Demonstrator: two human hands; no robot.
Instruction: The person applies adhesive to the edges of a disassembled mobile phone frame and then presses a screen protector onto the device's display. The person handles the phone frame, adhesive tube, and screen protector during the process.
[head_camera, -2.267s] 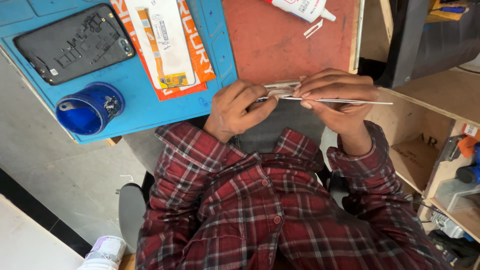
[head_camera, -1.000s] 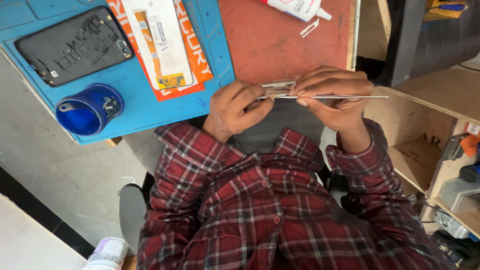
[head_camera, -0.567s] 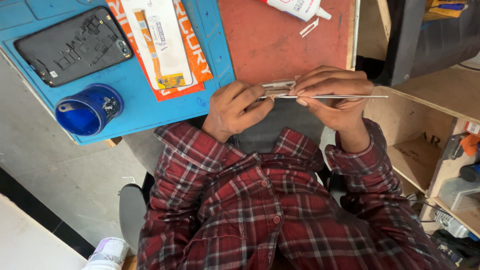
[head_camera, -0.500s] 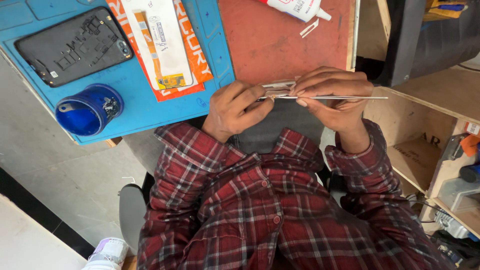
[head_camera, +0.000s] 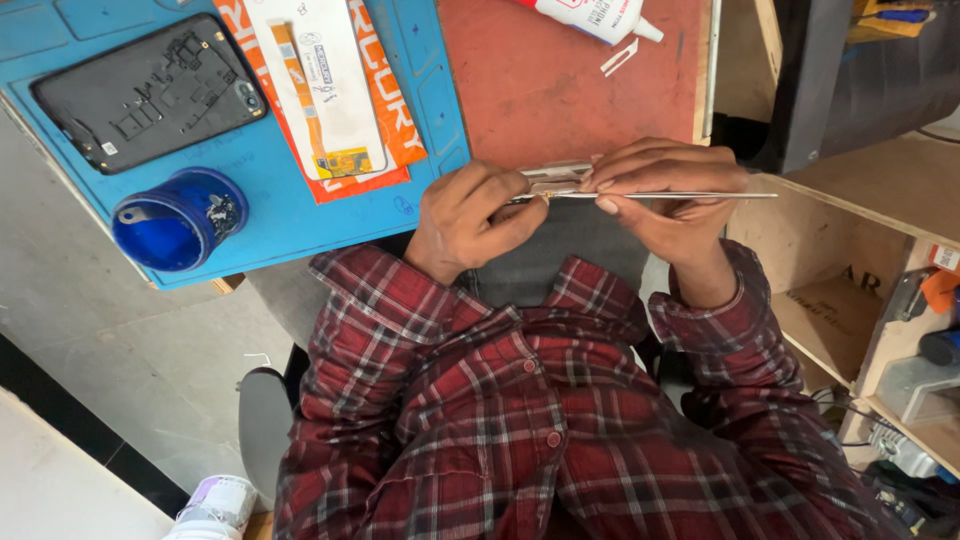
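Note:
Both hands meet just above my lap at the near edge of the red worktop. My left hand pinches a small silver metal part between thumb and fingers. In my right hand is a thin pair of metal tweezers, held level. Its tip touches the part near my left fingertips and its long end sticks out to the right. The part is mostly hidden by my fingers.
A blue work mat carries a black opened phone body, a blue cup with small screws, and an orange packet under a white strip with a flex cable. A white glue tube lies at the back. Wooden shelves stand at the right.

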